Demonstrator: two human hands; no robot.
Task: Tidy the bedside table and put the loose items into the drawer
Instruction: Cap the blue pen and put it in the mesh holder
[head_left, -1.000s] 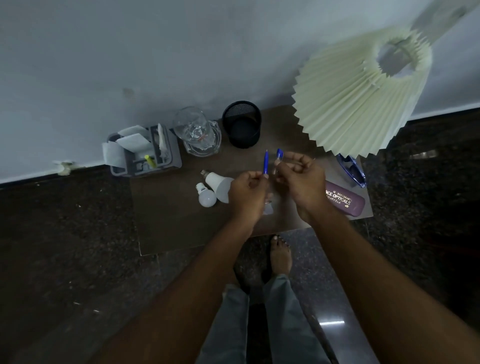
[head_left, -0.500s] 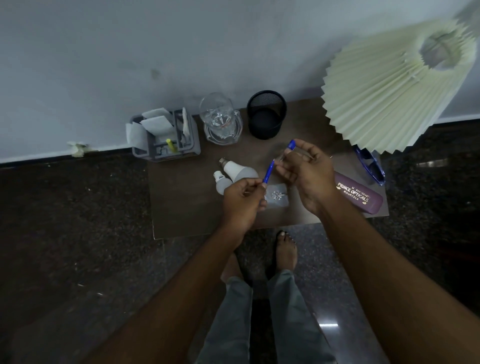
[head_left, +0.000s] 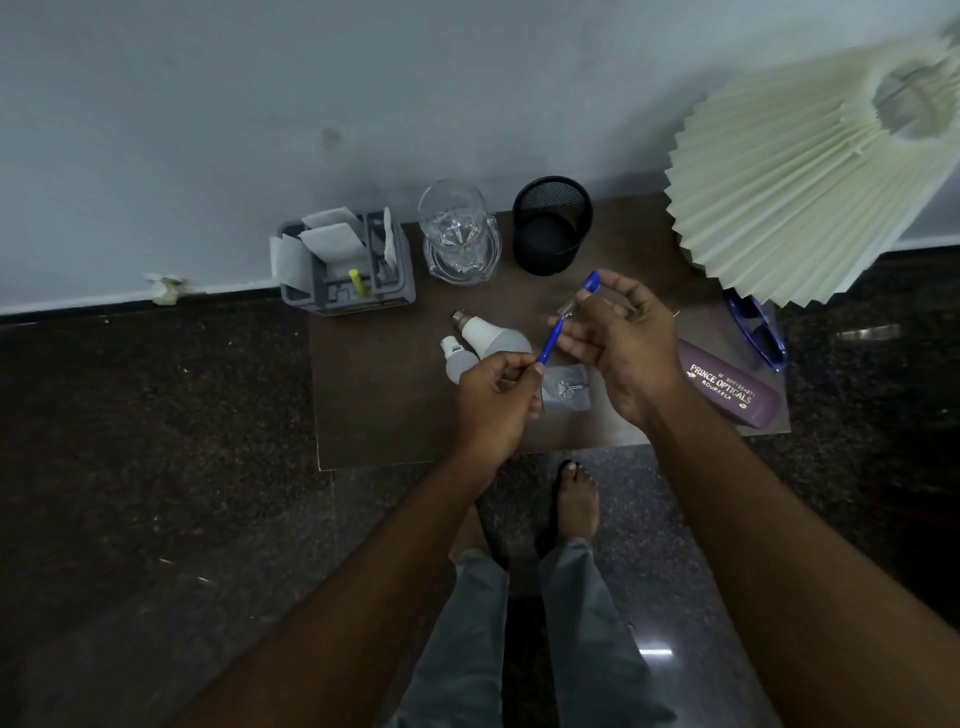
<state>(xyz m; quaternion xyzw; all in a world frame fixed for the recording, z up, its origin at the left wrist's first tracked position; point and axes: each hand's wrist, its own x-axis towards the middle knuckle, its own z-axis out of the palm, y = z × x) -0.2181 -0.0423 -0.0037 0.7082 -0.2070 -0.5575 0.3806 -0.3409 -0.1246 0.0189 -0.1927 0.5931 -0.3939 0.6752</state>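
Note:
Above the brown bedside table (head_left: 384, 405), my left hand (head_left: 493, 400) pinches the lower end of a blue pen (head_left: 549, 345). My right hand (head_left: 618, 345) holds the pen's clear upper part, whose blue cap end (head_left: 591, 283) sticks out above the fingers. Two white light bulbs (head_left: 480, 345) lie on the table left of my hands. A small clear packet with a metal piece (head_left: 566, 389) lies between my hands. A purple spectacle case (head_left: 732, 389) and blue glasses (head_left: 758, 332) lie at the right. No drawer is visible.
At the back stand a grey organiser with papers and a yellow marker (head_left: 345, 262), a clear glass jar (head_left: 460, 234) and a black mesh pen cup (head_left: 551, 223). A pleated cream lampshade (head_left: 810, 176) overhangs the right corner. My feet stand on dark stone floor (head_left: 156, 467).
The pen has tilted from upright to a slant, with its two ends now held further apart. My view has shifted, so the table sits further right in the frame.

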